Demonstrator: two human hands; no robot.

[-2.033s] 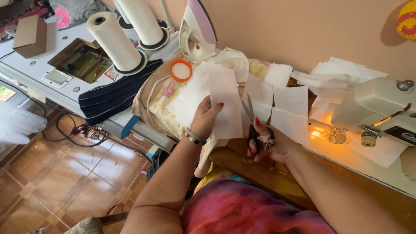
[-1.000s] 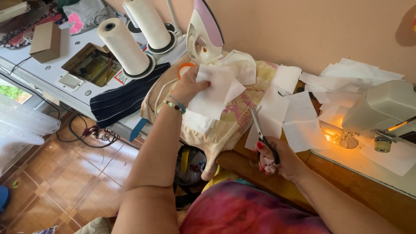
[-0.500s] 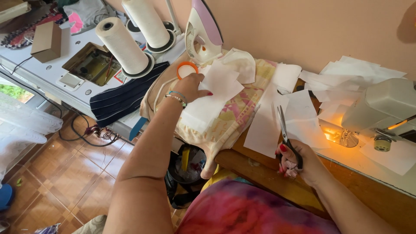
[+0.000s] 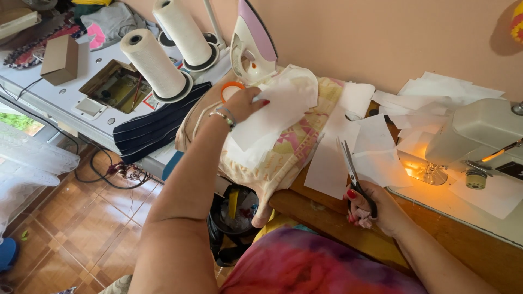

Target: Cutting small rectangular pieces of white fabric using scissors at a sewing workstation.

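Left hand (image 4: 243, 103) clamped on white fabric pieces (image 4: 275, 111) over patterned cloth (image 4: 297, 149); right hand (image 4: 373, 209) gripped scissors (image 4: 351, 171), blades up, beside sewing machine (image 4: 479, 133).

Soft daylight is filling the sharp, evenly bright scene while the grey sewing machine's small lamp (image 4: 422, 173) is casting a warm orange glare onto the wooden desk (image 4: 327, 209).

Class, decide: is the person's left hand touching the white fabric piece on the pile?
Touching. The head view shows the left hand with its fingers pressed onto the white fabric piece, no gap between them.
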